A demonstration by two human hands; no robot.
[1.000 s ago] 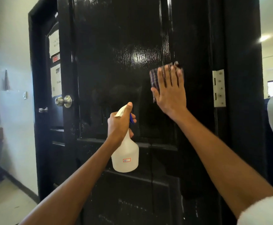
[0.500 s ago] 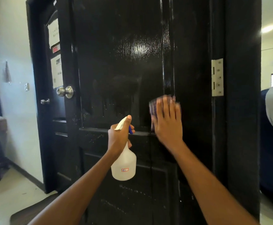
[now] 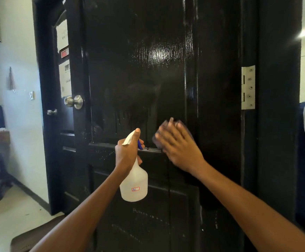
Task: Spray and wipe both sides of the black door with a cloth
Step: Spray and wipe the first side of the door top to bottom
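White plastic comes nearest: the spray bottle hangs in front of the lower door, the left hand wrapped round its neck with the thumb up along the nozzle and the fingers curled about the blue trigger. A squeeze by accident would, I judge, send liquid onto a part already wiped, or onto the floor below, where it could make a slippery patch. The bottle also sits close to the wiping hand, so a wide sweep might knock it.

Just beyond, the right hand lies flat with straight fingers pressing the cloth against the black door, near the ledge between the upper and lower panels. The hand is blurred, so how much cloth lies under it is hard to tell; only an edge shows past the fingertips. A loosely pinned cloth could slide out and drop, and bare fingers would then smear the wet gloss.

Drip trails run down the upper panel above the ledge. Left too long, they may dry as streaks or pool on the ledge.

Farther off, the door stands open, with a hinge at the right and a knob at the left. Hard pushing could swing it away.
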